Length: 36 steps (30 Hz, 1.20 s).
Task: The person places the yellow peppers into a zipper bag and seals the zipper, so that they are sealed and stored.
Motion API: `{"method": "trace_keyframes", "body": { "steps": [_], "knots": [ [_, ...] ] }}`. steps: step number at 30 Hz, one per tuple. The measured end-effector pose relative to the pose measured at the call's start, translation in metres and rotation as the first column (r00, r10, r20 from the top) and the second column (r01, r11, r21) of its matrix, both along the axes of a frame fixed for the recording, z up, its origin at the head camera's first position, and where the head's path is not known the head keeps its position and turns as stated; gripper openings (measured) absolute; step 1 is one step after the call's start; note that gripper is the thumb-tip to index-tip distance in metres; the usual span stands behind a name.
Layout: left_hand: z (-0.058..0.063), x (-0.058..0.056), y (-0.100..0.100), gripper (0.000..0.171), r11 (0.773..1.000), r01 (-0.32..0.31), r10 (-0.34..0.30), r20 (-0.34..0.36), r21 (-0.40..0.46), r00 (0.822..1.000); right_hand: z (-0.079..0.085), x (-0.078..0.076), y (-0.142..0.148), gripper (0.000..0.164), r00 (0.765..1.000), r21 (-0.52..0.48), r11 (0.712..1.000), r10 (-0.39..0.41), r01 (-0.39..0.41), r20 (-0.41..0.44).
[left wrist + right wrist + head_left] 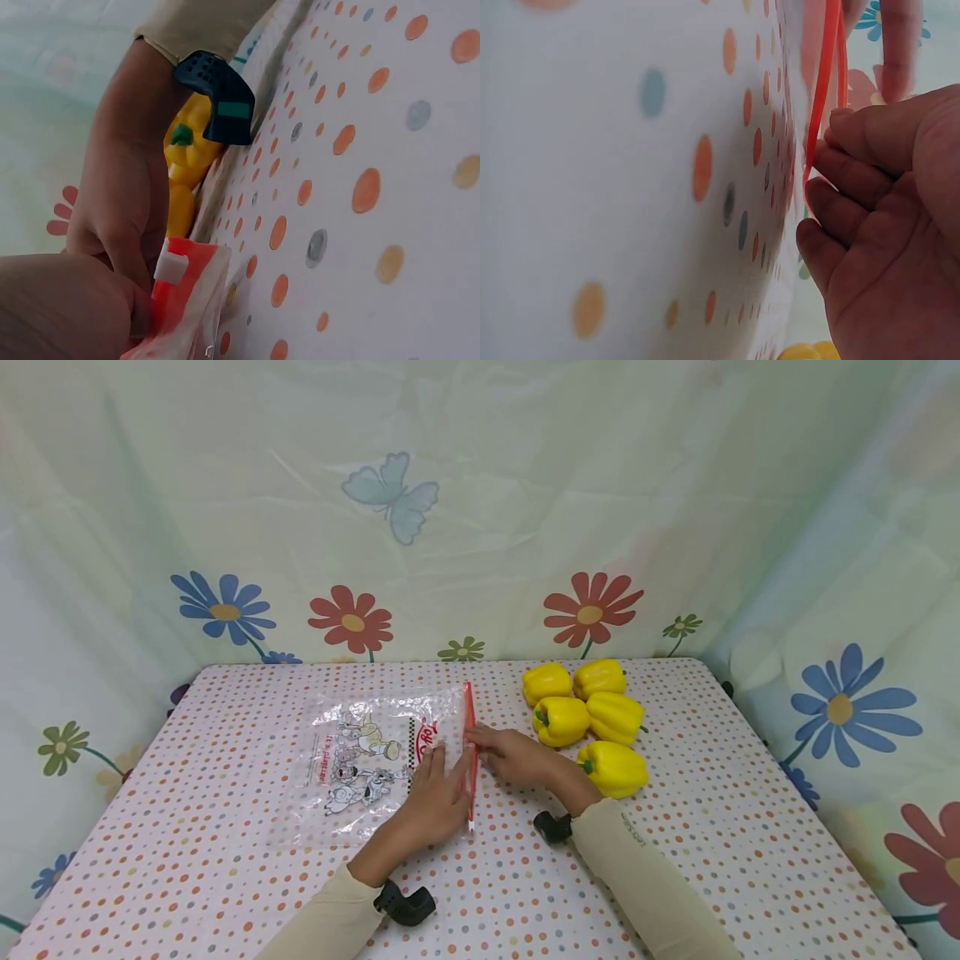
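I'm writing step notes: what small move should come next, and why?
Perhaps spread the clear printed plastic bag wider at its red edge strips: they show a gap, the right hand pinches there, and five yellow bell peppers lie outside.

The bag [375,752] is glossy plastic (slightly crinkled), the peppers [611,717] smooth.

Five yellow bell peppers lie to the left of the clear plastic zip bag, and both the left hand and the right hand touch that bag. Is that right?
Not quite, the side is wrong: the head view shows five yellow bell peppers to the right of the clear plastic zip bag. The left hand and the right hand do touch that bag.
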<state>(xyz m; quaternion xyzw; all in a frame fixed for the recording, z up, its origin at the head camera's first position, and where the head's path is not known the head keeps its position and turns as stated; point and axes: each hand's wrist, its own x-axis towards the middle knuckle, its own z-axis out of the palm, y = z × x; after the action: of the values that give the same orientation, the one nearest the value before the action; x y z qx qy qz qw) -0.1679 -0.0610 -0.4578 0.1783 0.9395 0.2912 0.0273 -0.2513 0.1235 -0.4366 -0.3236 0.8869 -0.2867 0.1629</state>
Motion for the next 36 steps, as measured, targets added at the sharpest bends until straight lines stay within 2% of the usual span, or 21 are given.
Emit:
{"method": "trace_keyframes", "body": {
  "steps": [6,9,12,19,25,30,33,36],
  "knots": [
    [-0.002,0.003,-0.003,0.050,0.996,0.079,-0.080,-0.010,-0.048,0.997,0.002,-0.003,-0.002,0.046,0.999,0.012,1.000,-0.025,0.024,0.023],
    [-0.003,0.004,-0.005,0.051,0.991,0.117,-0.118,-0.011,-0.062,0.993,0.004,-0.004,-0.003,0.045,0.999,0.022,0.999,-0.050,0.049,0.017],
    [-0.002,0.005,-0.007,0.055,0.988,0.138,-0.141,-0.040,-0.073,0.989,0.005,-0.006,-0.004,0.044,0.998,0.006,0.998,-0.055,0.055,-0.006],
    [0.002,0.007,-0.012,0.060,0.987,0.153,-0.159,-0.118,-0.056,0.980,0.007,-0.010,-0.005,0.038,0.996,-0.014,0.997,-0.073,0.072,-0.044],
    [0.005,0.008,-0.018,0.059,0.984,0.175,-0.177,-0.140,-0.024,0.974,0.010,-0.011,-0.007,0.032,0.990,-0.020,0.991,-0.135,0.134,-0.050],
    [0.004,0.006,-0.022,0.055,0.984,0.176,-0.175,-0.154,-0.009,0.972,0.007,-0.013,-0.008,0.031,0.990,-0.031,0.991,-0.134,0.133,-0.041],
    [0.001,0.004,-0.024,0.045,0.987,0.155,-0.159,-0.148,-0.036,0.976,0.006,-0.014,-0.008,0.031,0.993,-0.037,0.993,-0.114,0.113,-0.043],
    [-0.002,0.000,-0.025,0.039,0.985,0.139,-0.153,-0.153,-0.100,0.976,0.007,-0.014,-0.010,0.031,0.994,-0.020,0.995,-0.097,0.096,-0.056]
  ]
}}
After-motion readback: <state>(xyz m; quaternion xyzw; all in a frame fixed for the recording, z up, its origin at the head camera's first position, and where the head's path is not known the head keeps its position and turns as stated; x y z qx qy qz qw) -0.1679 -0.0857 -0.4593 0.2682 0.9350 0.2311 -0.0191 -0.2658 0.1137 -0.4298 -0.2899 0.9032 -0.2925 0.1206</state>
